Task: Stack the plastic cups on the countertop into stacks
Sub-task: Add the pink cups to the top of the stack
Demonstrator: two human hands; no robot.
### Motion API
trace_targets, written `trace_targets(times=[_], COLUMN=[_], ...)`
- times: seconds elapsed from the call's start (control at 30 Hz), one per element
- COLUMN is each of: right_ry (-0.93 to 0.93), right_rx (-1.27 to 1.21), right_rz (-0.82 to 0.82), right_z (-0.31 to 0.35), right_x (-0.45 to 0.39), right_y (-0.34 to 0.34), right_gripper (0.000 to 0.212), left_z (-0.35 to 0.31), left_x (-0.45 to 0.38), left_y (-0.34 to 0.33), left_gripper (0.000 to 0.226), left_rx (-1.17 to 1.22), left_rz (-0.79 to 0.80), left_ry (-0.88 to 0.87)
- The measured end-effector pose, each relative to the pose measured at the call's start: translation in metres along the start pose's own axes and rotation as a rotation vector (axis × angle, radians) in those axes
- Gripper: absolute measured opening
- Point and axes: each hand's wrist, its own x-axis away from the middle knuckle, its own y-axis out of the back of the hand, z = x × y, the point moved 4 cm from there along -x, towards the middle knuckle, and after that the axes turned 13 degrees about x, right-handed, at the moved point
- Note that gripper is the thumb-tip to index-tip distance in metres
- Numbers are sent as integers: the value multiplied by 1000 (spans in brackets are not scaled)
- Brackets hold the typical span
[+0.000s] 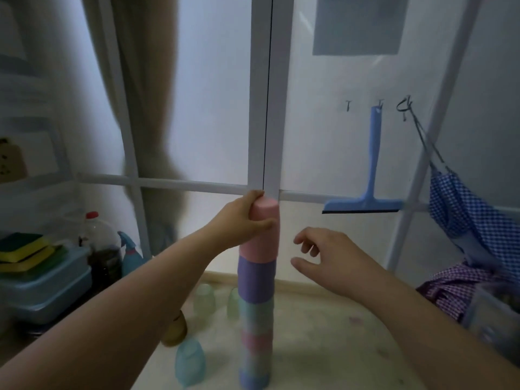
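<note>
With our left hand clamped around the pink cup topping the tall stack at frame centre, and our right hand hovering fingers apart at three o'clock, we likely next need a loose cup from seven o'clock.

Pretty dim shot overall, with a cool bluish cast. The only real light comes through the frosted window straight ahead, so everything in front is backlit and the countertop stays murky, with soft shadows. Lots of motion blur, especially the curtain and the left edge. Wide-angle lens bends the window frame outward toward the corners. Nothing looks truly sharp.
</note>
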Motion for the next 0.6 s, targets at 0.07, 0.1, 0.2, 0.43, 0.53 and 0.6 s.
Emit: trace_targets(times=[0.07,0.1,0.2,0.43,0.53,0.6], right_ry=[12,19,46,191,271,299], right_rx=[-11,-14,-21,-114,-130,-102], right_rz=[7,6,1,51,140,201], right_z=[4,6,13,74,111,130], right_x=[-4,-5,-10,-30,-43,-53], right_y=[-2,-2,-2,-32,-75,-112], right_gripper=[36,36,35,35,37,37], left_z=[0,0,0,38,86,122], left_x=[1,2,9,56,82,99], left_y=[0,1,9,61,84,99], left_gripper=[69,70,67,50,44,39], left_rx=[0,-6,-37,-207,-268,-285], left_rz=[-6,-11,-27,-139,-136,-132], left_ry=[-9,-15,-57,-40,107,207])
